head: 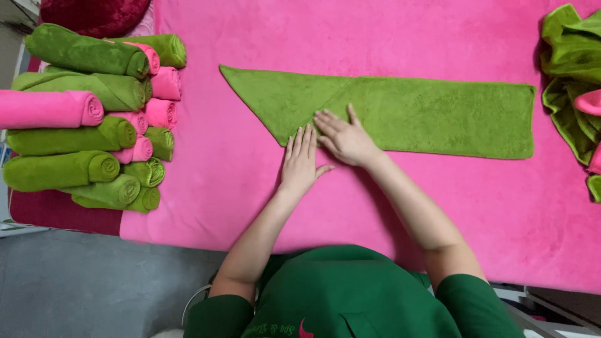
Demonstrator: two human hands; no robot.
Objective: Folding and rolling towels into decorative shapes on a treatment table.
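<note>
A long green towel [438, 116] lies flat on the pink-covered table [438, 206], its left end folded into a triangle pointing to the upper left. My left hand [300, 164] rests flat, fingers together, at the lower tip of that triangle, mostly on the pink cover. Beside it, my right hand [344, 138] lies flat on the towel at the diagonal fold, its fingers pointing left. Neither hand grips anything.
A stack of rolled green and pink towels [94, 112] sits at the table's left end. A heap of loose green towels [573, 69] with a bit of pink lies at the right edge. Grey floor shows at lower left.
</note>
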